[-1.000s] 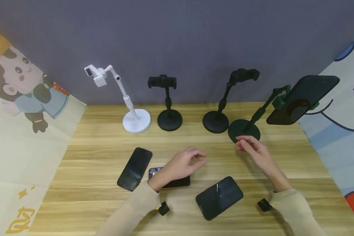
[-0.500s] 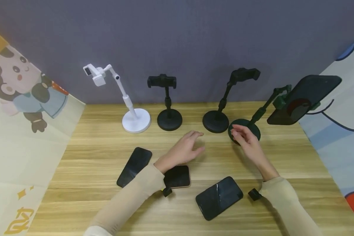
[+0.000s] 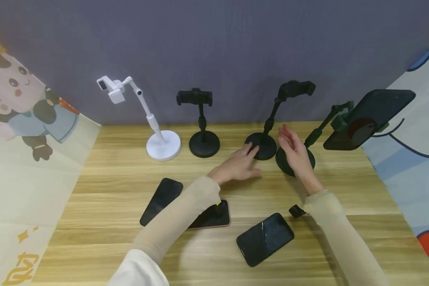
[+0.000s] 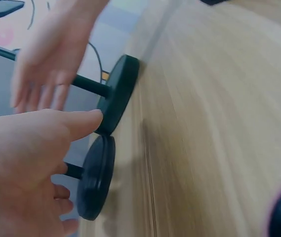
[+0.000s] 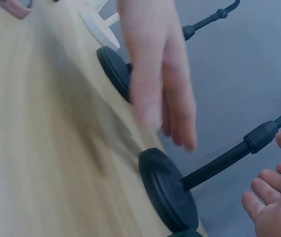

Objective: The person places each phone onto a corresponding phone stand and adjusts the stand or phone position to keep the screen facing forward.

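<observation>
My left hand (image 3: 237,165) reaches with extended fingers over the near left edge of a black phone stand (image 3: 266,145), its thumb spread apart. In the right wrist view, the fingers of this left hand (image 5: 155,74) hang just above the round black base (image 5: 167,190); contact cannot be told. My right hand (image 3: 294,151) is raised between that stand's pole and the dark green phone stand (image 3: 312,139), hiding part of the green base. Its fingers are loosely bent around nothing, near the black pole (image 5: 229,158). A smartphone (image 3: 371,119) is clamped in the green stand.
A white phone stand (image 3: 164,145) and another black phone stand (image 3: 204,143) stand at the back left by the grey partition (image 3: 214,51). Three smartphones lie in front: one at left (image 3: 161,198), one partly under my left forearm (image 3: 214,216), one at right (image 3: 265,239).
My left hand has moved right and away from me, over the phones to the black stand's base. My right hand has moved forward and slightly left, over the green base toward the black pole.
</observation>
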`<state>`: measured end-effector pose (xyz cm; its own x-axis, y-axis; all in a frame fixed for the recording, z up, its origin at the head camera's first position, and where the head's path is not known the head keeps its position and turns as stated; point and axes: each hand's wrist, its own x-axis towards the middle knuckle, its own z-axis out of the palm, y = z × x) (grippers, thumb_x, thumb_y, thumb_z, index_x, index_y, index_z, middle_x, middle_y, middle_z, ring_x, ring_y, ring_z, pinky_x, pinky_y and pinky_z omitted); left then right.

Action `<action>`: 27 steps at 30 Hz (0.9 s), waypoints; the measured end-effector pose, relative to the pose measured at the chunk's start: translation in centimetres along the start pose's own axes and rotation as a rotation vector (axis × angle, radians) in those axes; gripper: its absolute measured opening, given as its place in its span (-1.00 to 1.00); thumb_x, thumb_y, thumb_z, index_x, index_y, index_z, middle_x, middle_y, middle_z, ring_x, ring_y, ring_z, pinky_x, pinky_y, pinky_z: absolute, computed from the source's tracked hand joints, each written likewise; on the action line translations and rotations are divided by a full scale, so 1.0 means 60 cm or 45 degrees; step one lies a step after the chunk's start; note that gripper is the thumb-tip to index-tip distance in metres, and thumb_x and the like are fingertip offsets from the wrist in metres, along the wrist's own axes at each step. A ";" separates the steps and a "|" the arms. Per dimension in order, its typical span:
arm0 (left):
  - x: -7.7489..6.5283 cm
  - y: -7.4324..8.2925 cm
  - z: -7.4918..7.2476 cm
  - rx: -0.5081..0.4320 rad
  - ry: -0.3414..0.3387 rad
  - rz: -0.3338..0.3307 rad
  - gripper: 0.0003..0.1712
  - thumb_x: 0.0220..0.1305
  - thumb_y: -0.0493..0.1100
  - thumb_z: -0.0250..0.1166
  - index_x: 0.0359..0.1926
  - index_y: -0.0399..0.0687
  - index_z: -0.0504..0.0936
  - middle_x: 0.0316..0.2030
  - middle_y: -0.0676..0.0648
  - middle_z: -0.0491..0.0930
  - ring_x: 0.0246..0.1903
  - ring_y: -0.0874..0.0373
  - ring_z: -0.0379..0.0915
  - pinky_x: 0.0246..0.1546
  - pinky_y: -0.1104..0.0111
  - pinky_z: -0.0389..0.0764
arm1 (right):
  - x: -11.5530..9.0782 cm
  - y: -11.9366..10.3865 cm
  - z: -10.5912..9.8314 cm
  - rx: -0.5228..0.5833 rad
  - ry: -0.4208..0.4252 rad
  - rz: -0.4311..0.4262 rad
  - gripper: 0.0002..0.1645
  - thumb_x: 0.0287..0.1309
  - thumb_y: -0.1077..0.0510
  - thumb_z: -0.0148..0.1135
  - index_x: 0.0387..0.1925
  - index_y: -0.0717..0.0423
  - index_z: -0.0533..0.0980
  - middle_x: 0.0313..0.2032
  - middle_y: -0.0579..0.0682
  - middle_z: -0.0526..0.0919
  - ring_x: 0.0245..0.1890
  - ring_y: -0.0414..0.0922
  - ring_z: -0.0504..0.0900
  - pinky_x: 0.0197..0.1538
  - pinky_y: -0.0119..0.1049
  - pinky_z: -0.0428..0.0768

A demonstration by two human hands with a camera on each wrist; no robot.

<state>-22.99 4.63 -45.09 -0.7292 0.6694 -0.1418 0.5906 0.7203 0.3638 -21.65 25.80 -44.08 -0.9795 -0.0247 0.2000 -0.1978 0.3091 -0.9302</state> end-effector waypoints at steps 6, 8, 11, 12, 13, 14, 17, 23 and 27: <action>0.022 0.003 0.008 0.003 -0.069 -0.029 -0.02 0.29 0.32 0.01 0.51 -0.01 -0.19 0.48 -0.20 -0.33 0.43 -0.03 -0.43 0.41 0.12 -0.13 | 0.026 -0.016 0.006 0.086 0.002 0.029 -0.28 0.36 -0.10 -0.06 0.46 -0.04 0.05 0.40 0.07 0.18 0.34 -0.15 0.17 0.37 -0.03 0.15; 0.026 0.004 0.010 0.016 -0.076 -0.050 -0.03 0.29 0.32 0.00 0.51 0.02 -0.19 0.48 -0.20 -0.33 0.42 -0.03 -0.44 0.41 0.12 -0.13 | 0.036 -0.022 0.007 0.134 0.028 0.015 -0.28 0.36 -0.10 -0.06 0.45 -0.01 0.06 0.39 0.09 0.20 0.33 -0.15 0.19 0.36 -0.09 0.17; 0.032 0.007 0.013 0.094 -0.071 -0.077 -0.07 0.31 0.32 -0.02 0.52 0.09 -0.18 0.48 -0.19 -0.31 0.42 -0.03 -0.41 0.40 0.09 -0.12 | 0.050 -0.034 0.007 0.278 0.078 -0.036 -0.26 0.36 -0.09 -0.06 0.45 0.04 0.04 0.37 0.12 0.21 0.31 -0.15 0.21 0.36 -0.22 0.19; 0.035 0.008 0.014 0.133 -0.072 -0.087 -0.08 0.32 0.32 -0.05 0.52 0.11 -0.18 0.48 -0.18 -0.29 0.42 -0.03 -0.39 0.40 0.08 -0.11 | 0.053 -0.039 0.007 0.332 0.101 -0.065 -0.26 0.36 -0.08 -0.06 0.45 0.06 0.03 0.36 0.12 0.22 0.31 -0.14 0.22 0.35 -0.26 0.20; 0.038 0.010 0.013 0.170 -0.074 -0.096 -0.10 0.32 0.33 -0.06 0.52 0.13 -0.18 0.48 -0.18 -0.27 0.42 -0.03 -0.37 0.40 0.07 -0.11 | 0.057 -0.044 0.007 0.392 0.126 -0.107 -0.28 0.37 -0.06 -0.07 0.44 0.08 0.03 0.35 0.14 0.22 0.30 -0.13 0.22 0.35 -0.27 0.21; 0.041 0.011 0.013 0.211 -0.075 -0.105 -0.11 0.33 0.34 -0.08 0.51 0.15 -0.17 0.48 -0.17 -0.25 0.42 -0.03 -0.34 0.40 0.06 -0.09 | 0.061 -0.049 0.007 0.453 0.149 -0.148 -0.29 0.38 -0.05 -0.08 0.44 0.09 0.02 0.35 0.15 0.22 0.31 -0.11 0.22 0.35 -0.28 0.20; 0.046 0.013 0.013 0.318 -0.089 -0.127 -0.14 0.35 0.34 -0.13 0.51 0.12 -0.14 0.48 -0.16 -0.20 0.42 -0.03 -0.28 0.39 0.05 -0.05 | 0.069 -0.064 0.011 0.628 0.226 -0.271 -0.36 0.40 0.01 -0.12 0.42 0.09 0.06 0.30 0.15 0.27 0.30 -0.03 0.24 0.36 -0.26 0.20; 0.046 0.013 0.020 0.482 -0.105 -0.146 -0.14 0.38 0.31 -0.15 0.51 0.04 -0.18 0.48 -0.16 -0.22 0.42 -0.01 -0.28 0.39 0.10 -0.02 | 0.082 -0.102 0.029 0.831 0.386 -0.401 -0.53 0.43 0.18 -0.20 0.32 0.15 0.17 0.18 0.11 0.36 0.23 0.04 0.33 0.33 -0.21 0.25; 0.050 0.021 0.029 0.612 -0.103 -0.147 -0.15 0.41 0.27 -0.18 0.51 -0.03 -0.20 0.47 -0.21 -0.21 0.42 -0.03 -0.27 0.39 0.16 0.00 | 0.088 -0.122 0.030 0.903 0.451 -0.429 -0.67 0.42 0.18 -0.15 0.14 0.18 0.26 0.05 0.08 0.38 0.15 0.05 0.38 0.28 -0.19 0.33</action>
<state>-23.84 7.83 -46.66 -0.7813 0.5788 -0.2336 0.6141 0.7799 -0.1214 -25.43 21.71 -36.79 -0.8179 0.3258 0.4742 -0.5686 -0.3316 -0.7529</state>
